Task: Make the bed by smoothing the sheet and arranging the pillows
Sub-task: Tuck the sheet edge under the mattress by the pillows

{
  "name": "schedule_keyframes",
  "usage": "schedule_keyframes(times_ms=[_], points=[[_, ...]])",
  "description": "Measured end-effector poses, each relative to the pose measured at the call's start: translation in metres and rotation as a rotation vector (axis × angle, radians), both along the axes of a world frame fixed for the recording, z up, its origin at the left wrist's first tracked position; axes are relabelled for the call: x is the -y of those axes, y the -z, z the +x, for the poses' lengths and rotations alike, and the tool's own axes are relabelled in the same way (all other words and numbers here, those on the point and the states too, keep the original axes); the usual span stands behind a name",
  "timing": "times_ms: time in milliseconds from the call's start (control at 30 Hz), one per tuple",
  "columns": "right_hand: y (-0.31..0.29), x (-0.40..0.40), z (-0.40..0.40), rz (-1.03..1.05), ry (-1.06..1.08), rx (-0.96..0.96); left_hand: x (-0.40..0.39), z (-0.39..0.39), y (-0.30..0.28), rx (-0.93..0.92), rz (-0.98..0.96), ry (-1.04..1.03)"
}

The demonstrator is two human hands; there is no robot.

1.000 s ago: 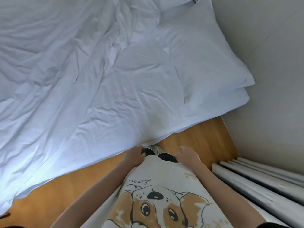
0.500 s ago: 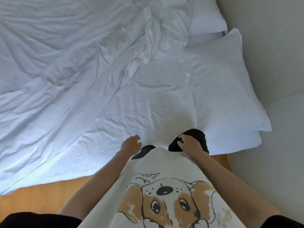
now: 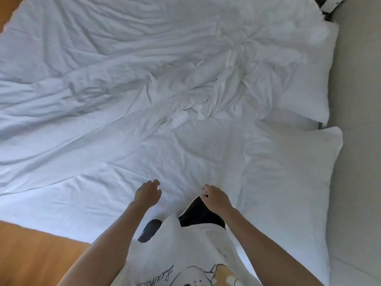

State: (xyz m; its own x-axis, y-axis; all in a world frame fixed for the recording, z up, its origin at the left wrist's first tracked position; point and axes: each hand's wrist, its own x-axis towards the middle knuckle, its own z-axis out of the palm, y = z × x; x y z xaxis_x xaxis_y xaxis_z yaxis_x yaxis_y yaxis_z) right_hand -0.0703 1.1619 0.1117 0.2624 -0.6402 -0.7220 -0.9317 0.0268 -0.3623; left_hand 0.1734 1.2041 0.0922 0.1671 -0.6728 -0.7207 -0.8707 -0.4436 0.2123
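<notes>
The wrinkled white cotton sheet (image 3: 123, 124) covers the bed from the near edge to the far edge, with its heaviest bunching right of centre, where the folds converge in a knot (image 3: 206, 104). 2 plump white rectangular pillows lie along the right side against the grey wall (image 3: 358, 141): the near pillow (image 3: 288, 172) sits just beside the person's right arm, and the far pillow (image 3: 305, 75) lies beyond it, with a narrow dark gap between the 2. Both pillows look askew, so arranging them appears not yet done. The left hand (image 3: 147, 194) hovers over or rests on the near flat part of the sheet, fingers loosely curled and holding nothing; contact cannot be confirmed. The right hand (image 3: 216, 198) is likewise relaxed and empty, positioned above the dark trouser leg (image 3: 200, 215) at the near bed edge. This placement suits a forward reach: both hands are staged at the near edge so that a sweep toward the far side would push creases outward. The orange wooden floor (image 3: 37, 254) shows near left.
</notes>
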Motion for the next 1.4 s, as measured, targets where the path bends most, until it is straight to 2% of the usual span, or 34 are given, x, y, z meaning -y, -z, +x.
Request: schedule_keyframes(times_ms=[200,367,467,567,633,700,767,900,1067,1167,1300,1400], points=[[0.046,0.181,-0.041,-0.034,-0.211,-0.044,0.146,-0.055,0.027,-0.026,-0.055,-0.104],[0.095,0.324,-0.045,-0.204,-0.367,-0.08,0.254,-0.07,0.067,0.0,-0.203,-0.068],[0.123,0.397,-0.036,-0.415,-0.422,-0.042,0.304,-0.068,0.098,0.068,-0.278,0.043],[0.145,0.462,-0.023,-0.651,-0.718,-0.074,0.343,-0.066,0.129,0.156,-0.432,0.161],[0.16,0.499,-0.016,-0.672,-0.934,-0.153,0.363,-0.069,0.153,0.123,-0.555,0.24],[0.176,0.528,-0.012,-0.705,-0.99,-0.234,0.383,-0.074,0.185,0.073,-0.685,0.308],[0.193,0.541,-0.018,-0.768,-0.964,-0.278,0.404,-0.085,0.214,0.086,-0.706,0.293],[0.259,0.539,-0.045,-0.82,-0.855,-0.215,0.433,-0.106,0.252,0.283,-0.484,0.192],[0.311,0.541,-0.047,-1.038,-0.684,-0.08,0.454,-0.104,0.291,0.378,-0.517,0.177],[0.313,0.541,-0.042,-1.138,-0.624,-0.077,0.456,-0.103,0.294,0.389,-0.55,0.203],[0.299,0.517,-0.037,-1.058,-0.51,-0.125,0.451,-0.105,0.275,0.364,-0.514,0.192],[0.283,0.495,-0.039,-0.995,-0.551,-0.206,0.436,-0.115,0.246,0.374,-0.469,0.241]])
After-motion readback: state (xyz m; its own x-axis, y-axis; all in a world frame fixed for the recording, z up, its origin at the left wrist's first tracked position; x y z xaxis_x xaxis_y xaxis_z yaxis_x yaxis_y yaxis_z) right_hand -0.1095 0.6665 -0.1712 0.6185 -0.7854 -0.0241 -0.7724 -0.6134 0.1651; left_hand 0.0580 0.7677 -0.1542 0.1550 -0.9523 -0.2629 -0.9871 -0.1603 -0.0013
